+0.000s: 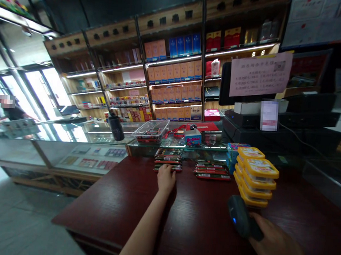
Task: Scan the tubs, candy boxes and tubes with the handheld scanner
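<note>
My left hand (166,178) reaches forward over the dark red counter (131,202) and rests on the near edge of a stack of flat packs (168,158); its fingers are curled down and mostly hidden. A second stack of flat packs (212,170) lies to the right of it. My right hand (278,247), low at the right, is closed around a black handheld scanner (241,220) with a small blue light, its head pointing up and left. A pile of yellow-lidded boxes (257,177) stands just beyond the scanner.
A glass display case (79,152) runs along the left and behind the counter, with a clear tray of goods (151,132) and a black cup (116,127) on top. A till with a monitor and paper notice (260,75) stands at right. Shelves of cartons (176,78) fill the back wall. A person (9,112) stands far left.
</note>
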Demonstrator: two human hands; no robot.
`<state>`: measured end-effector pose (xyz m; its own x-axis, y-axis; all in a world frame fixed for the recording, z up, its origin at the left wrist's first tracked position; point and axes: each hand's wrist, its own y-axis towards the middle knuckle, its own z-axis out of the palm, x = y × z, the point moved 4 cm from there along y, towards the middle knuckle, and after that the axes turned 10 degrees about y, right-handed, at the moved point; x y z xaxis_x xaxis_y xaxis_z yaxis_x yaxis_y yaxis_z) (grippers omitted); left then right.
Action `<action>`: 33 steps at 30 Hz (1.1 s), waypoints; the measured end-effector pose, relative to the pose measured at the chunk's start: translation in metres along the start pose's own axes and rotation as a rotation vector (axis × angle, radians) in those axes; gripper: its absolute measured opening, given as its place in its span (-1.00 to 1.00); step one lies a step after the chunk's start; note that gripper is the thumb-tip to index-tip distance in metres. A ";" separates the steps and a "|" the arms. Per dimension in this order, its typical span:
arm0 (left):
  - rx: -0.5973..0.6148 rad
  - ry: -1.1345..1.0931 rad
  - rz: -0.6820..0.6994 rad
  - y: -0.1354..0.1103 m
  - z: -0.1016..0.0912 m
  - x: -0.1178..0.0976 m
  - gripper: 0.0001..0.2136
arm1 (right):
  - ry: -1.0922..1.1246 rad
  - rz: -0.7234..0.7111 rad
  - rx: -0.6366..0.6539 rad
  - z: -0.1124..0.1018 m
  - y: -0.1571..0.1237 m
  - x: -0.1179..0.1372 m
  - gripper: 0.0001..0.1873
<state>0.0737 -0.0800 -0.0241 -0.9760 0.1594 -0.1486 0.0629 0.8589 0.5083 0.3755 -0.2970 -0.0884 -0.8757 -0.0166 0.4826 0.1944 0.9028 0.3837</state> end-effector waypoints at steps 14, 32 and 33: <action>0.093 0.154 -0.241 0.003 0.012 0.066 -0.69 | -0.155 0.012 -0.054 -0.008 0.000 0.009 -0.70; 0.218 -0.270 0.015 -0.034 0.002 0.017 -0.82 | 0.115 0.156 0.084 -0.024 0.007 0.039 -0.75; 0.207 -0.281 0.010 -0.035 0.002 0.018 -0.82 | 0.216 0.187 0.123 -0.024 0.008 0.044 -0.73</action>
<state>0.0543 -0.1060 -0.0468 -0.8813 0.2711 -0.3871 0.1408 0.9325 0.3324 0.3491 -0.3004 -0.0454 -0.7129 0.0757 0.6972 0.2768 0.9438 0.1805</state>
